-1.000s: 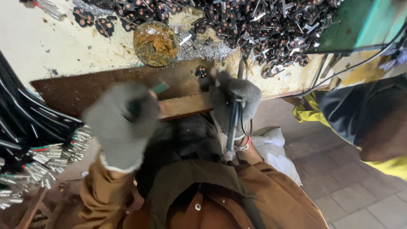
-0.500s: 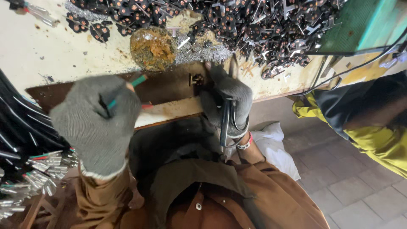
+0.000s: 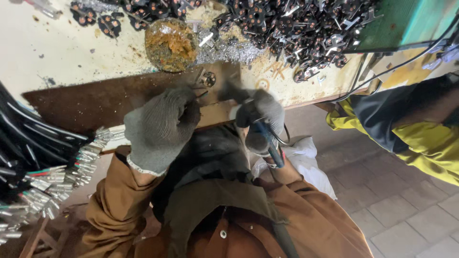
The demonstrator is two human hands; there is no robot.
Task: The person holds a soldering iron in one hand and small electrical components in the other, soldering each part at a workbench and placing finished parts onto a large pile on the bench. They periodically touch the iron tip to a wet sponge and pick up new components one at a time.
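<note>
My left hand (image 3: 160,126), in a grey knit glove, is closed into a fist over the rusty brown plate (image 3: 86,102) at the bench edge. Thin wire ends (image 3: 200,92) stick out of the fist toward a small metal fitting (image 3: 209,79) on the plate. To the right of it, my right hand (image 3: 260,114), also in a grey glove, grips a blue-handled hand tool (image 3: 271,148), handles pointing down toward my brown jacket. The tool's head is hidden behind the glove. A wooden strip (image 3: 215,114) runs between the two hands.
A round tin of orange-brown paste (image 3: 171,43) sits behind the plate. Dark metal parts (image 3: 296,26) are heaped at the back right beside a green box (image 3: 397,21). Black cables with silver end sleeves (image 3: 52,177) hang at left. Another person's yellow-and-dark sleeve (image 3: 420,134) is at right.
My left hand has moved right and forward, up to the fitting, and the green wire seen earlier is now hidden in the fist. The right hand has shifted slightly right with the tool.
</note>
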